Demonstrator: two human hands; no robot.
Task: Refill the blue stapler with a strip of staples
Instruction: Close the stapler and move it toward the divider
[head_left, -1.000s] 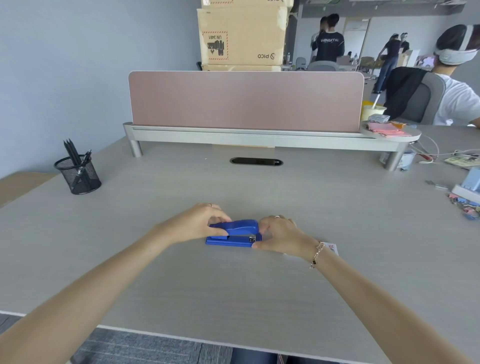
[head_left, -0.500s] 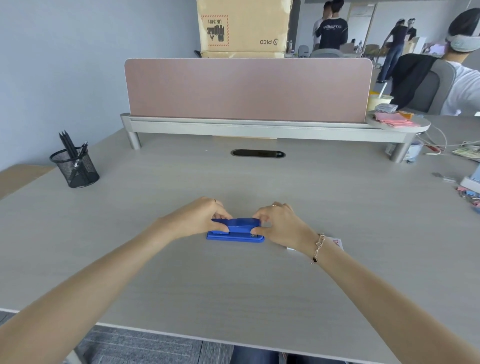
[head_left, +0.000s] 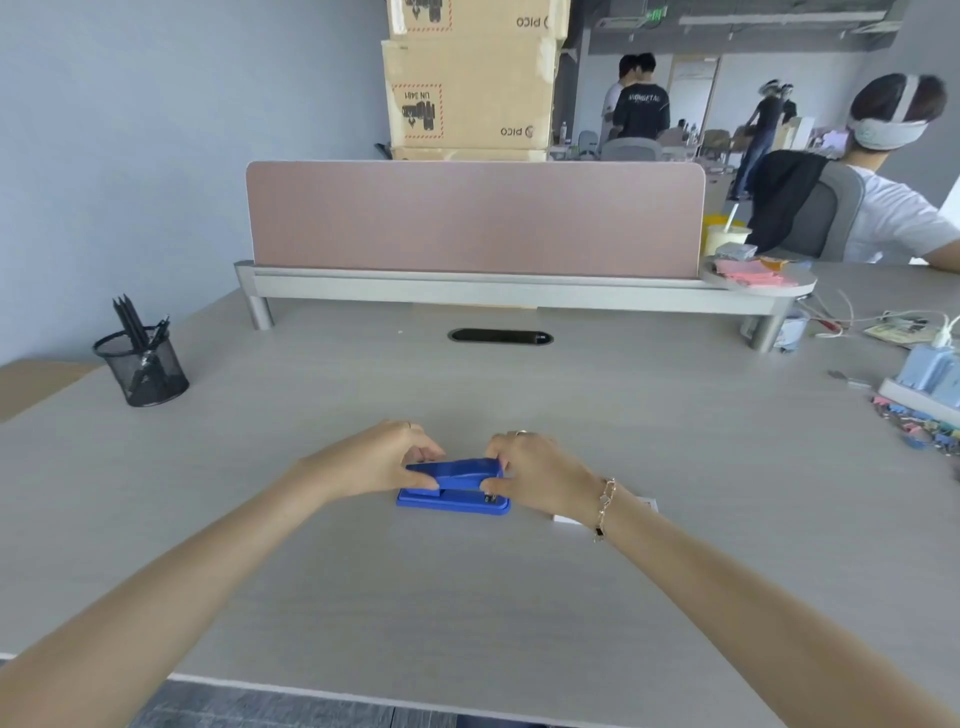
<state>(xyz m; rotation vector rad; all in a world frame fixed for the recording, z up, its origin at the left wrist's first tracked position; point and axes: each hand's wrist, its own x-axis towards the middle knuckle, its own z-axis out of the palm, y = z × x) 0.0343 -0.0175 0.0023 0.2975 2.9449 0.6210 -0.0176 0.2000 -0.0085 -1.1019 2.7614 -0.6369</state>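
The blue stapler (head_left: 453, 487) lies flat on the grey desk (head_left: 467, 597), its length running left to right. My left hand (head_left: 378, 458) pinches its left end with thumb and fingers. My right hand (head_left: 535, 477) grips the right end, fingers over the top arm, which tilts up a little on that side above the base. A small white box (head_left: 644, 505) peeks out from behind my right wrist; its contents are hidden. No loose staple strip shows.
A black mesh pen cup (head_left: 141, 366) stands at the far left. A pink divider (head_left: 475, 221) on a metal shelf crosses the back. Cables, a pale blue device (head_left: 930, 371) and coloured clips (head_left: 919, 423) crowd the right edge. A seated person (head_left: 883, 208) is at the far right.
The stapler's top arm has risen slightly at the right end under my right hand. Both hands stay on the stapler; the camera view has tilted upward.
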